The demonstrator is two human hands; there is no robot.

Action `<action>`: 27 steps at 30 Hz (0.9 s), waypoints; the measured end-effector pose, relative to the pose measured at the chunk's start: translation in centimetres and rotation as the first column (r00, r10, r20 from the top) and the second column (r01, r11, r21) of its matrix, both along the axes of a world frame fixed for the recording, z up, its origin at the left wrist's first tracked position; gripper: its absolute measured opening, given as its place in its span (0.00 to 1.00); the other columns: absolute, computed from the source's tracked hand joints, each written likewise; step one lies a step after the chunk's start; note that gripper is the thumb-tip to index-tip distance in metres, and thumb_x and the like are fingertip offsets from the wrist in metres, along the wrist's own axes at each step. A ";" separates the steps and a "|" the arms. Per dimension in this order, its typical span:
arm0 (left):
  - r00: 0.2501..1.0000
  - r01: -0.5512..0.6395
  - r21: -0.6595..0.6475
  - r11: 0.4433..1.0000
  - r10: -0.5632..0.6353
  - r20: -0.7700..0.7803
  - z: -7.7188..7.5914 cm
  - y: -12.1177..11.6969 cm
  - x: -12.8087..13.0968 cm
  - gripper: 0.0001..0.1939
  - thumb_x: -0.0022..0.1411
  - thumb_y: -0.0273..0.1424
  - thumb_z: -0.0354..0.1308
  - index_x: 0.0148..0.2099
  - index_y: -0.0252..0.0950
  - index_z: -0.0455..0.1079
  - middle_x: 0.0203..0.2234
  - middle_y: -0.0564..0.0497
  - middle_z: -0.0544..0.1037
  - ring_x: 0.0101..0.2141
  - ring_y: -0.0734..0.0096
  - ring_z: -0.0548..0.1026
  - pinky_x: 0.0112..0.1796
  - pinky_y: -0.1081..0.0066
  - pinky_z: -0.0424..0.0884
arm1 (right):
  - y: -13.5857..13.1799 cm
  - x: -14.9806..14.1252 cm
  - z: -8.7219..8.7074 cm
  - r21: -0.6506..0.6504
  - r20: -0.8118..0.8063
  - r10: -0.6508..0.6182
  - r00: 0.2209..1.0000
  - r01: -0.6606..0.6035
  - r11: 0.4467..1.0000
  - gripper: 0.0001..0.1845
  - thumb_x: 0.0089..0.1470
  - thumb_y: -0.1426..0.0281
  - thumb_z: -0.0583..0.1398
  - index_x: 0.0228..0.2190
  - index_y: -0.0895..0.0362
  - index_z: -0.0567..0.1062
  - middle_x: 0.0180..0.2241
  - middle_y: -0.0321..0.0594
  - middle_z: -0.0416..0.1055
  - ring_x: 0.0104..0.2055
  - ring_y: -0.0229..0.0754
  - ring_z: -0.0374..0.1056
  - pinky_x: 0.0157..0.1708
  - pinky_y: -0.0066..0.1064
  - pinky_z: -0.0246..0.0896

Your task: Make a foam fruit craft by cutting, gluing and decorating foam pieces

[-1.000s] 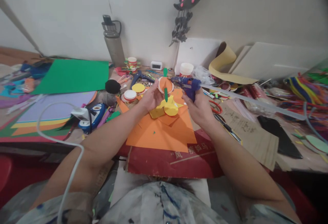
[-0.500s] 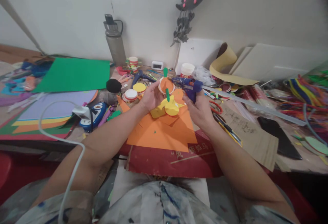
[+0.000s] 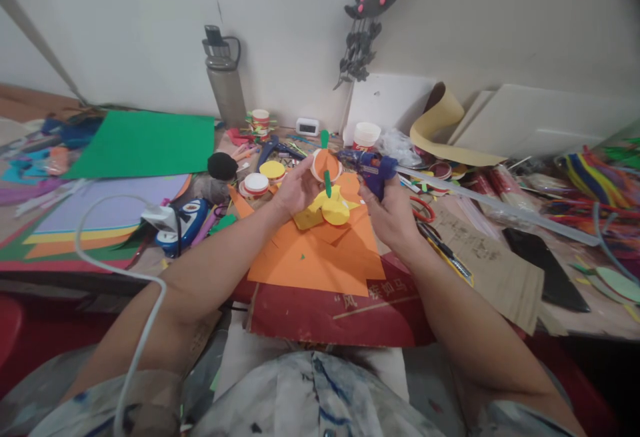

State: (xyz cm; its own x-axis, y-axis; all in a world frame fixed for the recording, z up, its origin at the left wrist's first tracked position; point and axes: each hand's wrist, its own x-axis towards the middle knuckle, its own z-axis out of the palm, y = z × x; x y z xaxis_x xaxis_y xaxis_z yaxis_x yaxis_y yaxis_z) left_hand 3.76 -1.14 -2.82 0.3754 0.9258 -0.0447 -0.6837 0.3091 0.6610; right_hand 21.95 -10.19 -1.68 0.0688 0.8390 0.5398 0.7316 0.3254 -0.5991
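My left hand [image 3: 299, 191] grips a small paper cup [image 3: 320, 165] with an orange face and white rim, turned toward me. Green paper strips [image 3: 328, 184] stick out at its top and bottom. In my right hand [image 3: 391, 209] is a blue hot glue gun [image 3: 379, 171], its nozzle close by the cup's right edge; whether they touch I cannot tell. A long clear glue stick [image 3: 495, 205] juts from its back. Below the hands, yellow paper pieces [image 3: 335, 211] lie on orange paper sheets [image 3: 310, 260] over a red cardboard [image 3: 345, 320].
Paper cups with white [image 3: 255, 183] and yellow tops stand left of the work. A green sheet [image 3: 150, 145] and a grey bottle [image 3: 225, 87] are farther back. On the right lie a utility knife [image 3: 453, 260], brown cardboard [image 3: 493, 260] and a black phone [image 3: 545, 269]. A white cable [image 3: 150, 330] crosses my left arm.
Almost nothing differs. The cup and glue gun sit very slightly farther right in the view, both still held, with the nozzle still beside the cup.
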 end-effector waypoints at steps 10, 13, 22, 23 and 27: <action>1.000 0.006 0.049 0.999 -0.007 0.014 -0.6 0.1 0.1 0.13 0.73 0.39 0.58 0.44 0.36 0.78 0.36 0.48 0.85 0.40 0.64 0.84 0.43 0.67 0.79 | 0.1 0.2 -0.1 -0.017 0.004 -0.032 0.999 0.032 0.999 0.19 0.64 0.59 0.56 0.52 0.55 0.73 0.44 0.54 0.79 0.47 0.62 0.76 0.50 0.55 0.71; 0.999 -0.012 0.039 0.999 0.011 0.041 -0.3 0.1 0.0 0.12 0.73 0.40 0.58 0.45 0.37 0.78 0.36 0.49 0.85 0.39 0.65 0.84 0.43 0.68 0.79 | 0.1 0.3 -0.2 0.005 -0.010 -0.027 1.000 0.027 1.000 0.19 0.64 0.58 0.57 0.51 0.54 0.74 0.42 0.51 0.79 0.44 0.60 0.76 0.49 0.54 0.71; 0.997 -0.069 0.068 0.995 0.066 0.048 0.3 0.2 -0.2 0.16 0.72 0.41 0.60 0.53 0.37 0.78 0.42 0.47 0.87 0.48 0.63 0.84 0.51 0.68 0.78 | 0.1 0.3 -0.1 0.022 -0.012 0.010 1.000 -0.010 1.000 0.16 0.63 0.59 0.57 0.48 0.53 0.74 0.44 0.51 0.78 0.47 0.60 0.75 0.53 0.56 0.68; 0.996 -0.079 0.073 0.994 0.075 0.053 0.3 0.3 -0.3 0.16 0.72 0.40 0.60 0.54 0.37 0.78 0.43 0.47 0.86 0.49 0.63 0.84 0.51 0.68 0.78 | 0.0 0.3 -0.1 0.025 -0.008 0.016 1.000 -0.016 1.000 0.16 0.63 0.59 0.58 0.48 0.53 0.74 0.44 0.51 0.78 0.48 0.60 0.74 0.54 0.55 0.68; 0.993 -0.110 0.081 0.991 0.106 0.053 0.2 0.4 -0.4 0.17 0.72 0.39 0.60 0.57 0.38 0.77 0.44 0.48 0.86 0.49 0.65 0.83 0.53 0.68 0.77 | 0.0 0.3 -0.2 0.020 -0.003 0.017 1.000 -0.017 1.000 0.16 0.62 0.59 0.58 0.48 0.54 0.74 0.45 0.51 0.79 0.47 0.59 0.74 0.53 0.55 0.69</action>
State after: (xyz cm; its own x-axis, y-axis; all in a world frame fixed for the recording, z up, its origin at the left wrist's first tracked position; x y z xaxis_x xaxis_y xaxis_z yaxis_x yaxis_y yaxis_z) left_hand 3.37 -0.75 -2.63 0.2727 0.9608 0.0507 -0.7422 0.1766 0.6465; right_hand 22.22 -10.23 -1.83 0.0561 0.8293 0.5560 0.7238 0.3498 -0.5948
